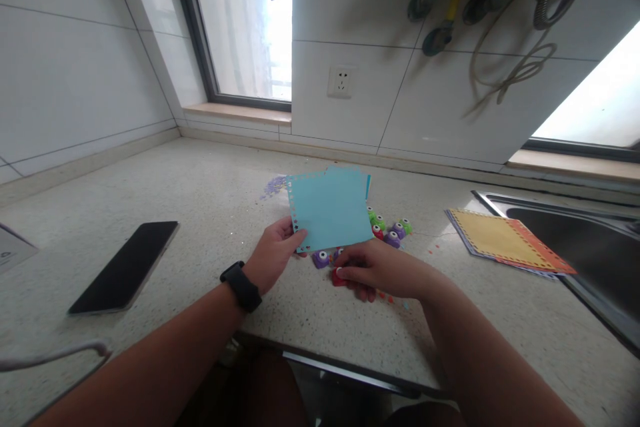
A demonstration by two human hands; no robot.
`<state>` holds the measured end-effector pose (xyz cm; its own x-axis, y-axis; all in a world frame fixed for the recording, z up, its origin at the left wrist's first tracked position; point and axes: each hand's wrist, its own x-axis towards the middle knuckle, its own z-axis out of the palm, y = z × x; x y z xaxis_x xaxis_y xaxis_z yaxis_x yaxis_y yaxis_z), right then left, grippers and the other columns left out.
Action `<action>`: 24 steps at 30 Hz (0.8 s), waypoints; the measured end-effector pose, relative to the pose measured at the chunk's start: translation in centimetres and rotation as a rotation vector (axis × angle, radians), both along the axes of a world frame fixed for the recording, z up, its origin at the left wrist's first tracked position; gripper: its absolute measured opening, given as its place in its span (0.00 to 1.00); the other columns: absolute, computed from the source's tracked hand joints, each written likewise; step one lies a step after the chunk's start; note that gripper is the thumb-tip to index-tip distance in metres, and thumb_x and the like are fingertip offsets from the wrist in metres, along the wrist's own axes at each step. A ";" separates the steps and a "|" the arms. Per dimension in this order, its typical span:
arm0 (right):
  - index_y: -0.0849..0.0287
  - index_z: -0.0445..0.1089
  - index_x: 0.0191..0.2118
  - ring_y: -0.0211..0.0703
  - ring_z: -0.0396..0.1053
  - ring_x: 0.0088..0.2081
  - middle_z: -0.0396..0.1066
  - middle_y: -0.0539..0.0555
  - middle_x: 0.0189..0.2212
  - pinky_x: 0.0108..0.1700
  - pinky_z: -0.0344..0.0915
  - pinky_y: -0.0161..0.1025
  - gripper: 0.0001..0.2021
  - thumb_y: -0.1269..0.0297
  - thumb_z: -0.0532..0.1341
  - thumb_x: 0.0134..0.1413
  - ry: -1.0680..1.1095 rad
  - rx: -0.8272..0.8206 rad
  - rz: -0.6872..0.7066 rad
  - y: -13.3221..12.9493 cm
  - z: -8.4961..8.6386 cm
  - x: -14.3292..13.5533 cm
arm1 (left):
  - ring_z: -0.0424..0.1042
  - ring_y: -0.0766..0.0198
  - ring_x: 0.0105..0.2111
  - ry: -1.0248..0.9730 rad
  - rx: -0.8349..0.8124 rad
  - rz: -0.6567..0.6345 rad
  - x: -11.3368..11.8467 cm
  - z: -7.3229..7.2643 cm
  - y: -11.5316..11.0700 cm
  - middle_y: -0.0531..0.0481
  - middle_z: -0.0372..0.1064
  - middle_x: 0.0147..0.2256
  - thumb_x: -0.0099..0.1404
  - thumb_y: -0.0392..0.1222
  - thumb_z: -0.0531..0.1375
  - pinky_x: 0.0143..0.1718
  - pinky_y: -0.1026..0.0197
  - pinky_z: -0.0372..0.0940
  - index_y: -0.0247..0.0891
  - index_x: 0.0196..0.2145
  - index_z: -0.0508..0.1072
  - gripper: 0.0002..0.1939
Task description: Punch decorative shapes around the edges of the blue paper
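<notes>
My left hand [275, 247] pinches the lower left corner of a light blue sheet [330, 210], whose left edge has small punched shapes. My right hand [367, 269] has its fingers closed on a small red punch [339, 276], just below the sheet. A purple punch [321, 259] with a round eye-like top lies between the hands. More punches in green [379, 221], purple [399, 230] and red [377, 231] stand right of the sheet, partly hidden by it and my hand. Other blue paper shows behind the sheet's top edge.
Purple paper bits [274, 187] lie left of the sheet. A black tablet [127, 267] rests on the left of the counter [200, 193]. Yellow and orange punched sheets [505, 237] lie at the right, beside the metal sink [575, 227]. The counter's front edge is near my arms.
</notes>
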<state>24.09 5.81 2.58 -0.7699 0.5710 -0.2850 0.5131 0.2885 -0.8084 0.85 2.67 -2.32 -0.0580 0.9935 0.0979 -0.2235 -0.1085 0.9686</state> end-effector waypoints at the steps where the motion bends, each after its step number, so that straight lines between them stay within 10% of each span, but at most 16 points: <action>1: 0.59 0.76 0.42 0.35 0.70 0.22 0.73 0.51 0.24 0.23 0.67 0.31 0.13 0.56 0.59 0.66 0.007 0.009 -0.010 0.0 0.3 0.1 | 0.73 0.64 0.30 -0.023 0.004 0.007 0.0 0.0 0.0 0.49 0.77 0.35 0.60 0.44 0.68 0.31 0.62 0.68 0.36 0.43 0.79 0.15; 13: 0.59 0.77 0.37 0.39 0.65 0.26 0.72 0.52 0.26 0.28 0.61 0.37 0.15 0.51 0.61 0.62 0.264 0.453 -0.479 2.9 0.9 3.0 | 0.74 0.65 0.33 -0.184 -0.012 0.084 -0.2 -0.1 0.2 0.48 0.79 0.39 0.59 0.42 0.70 0.34 0.63 0.67 0.38 0.44 0.79 0.15; 24: 0.54 0.78 0.42 0.47 0.70 0.40 0.77 0.55 0.37 0.43 0.62 0.44 0.07 0.62 0.62 0.63 -0.030 0.783 -0.158 3.2 -0.2 2.3 | 0.76 0.64 0.36 -0.250 -0.036 0.092 -0.4 -0.1 0.4 0.47 0.79 0.41 0.58 0.42 0.71 0.36 0.62 0.69 0.37 0.44 0.78 0.16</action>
<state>26.35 9.03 2.40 -0.6615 0.7157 0.2241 0.6139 0.6884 -0.3863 0.45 3.02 -2.38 -0.1664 0.9855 0.0338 -0.4474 -0.1060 0.8880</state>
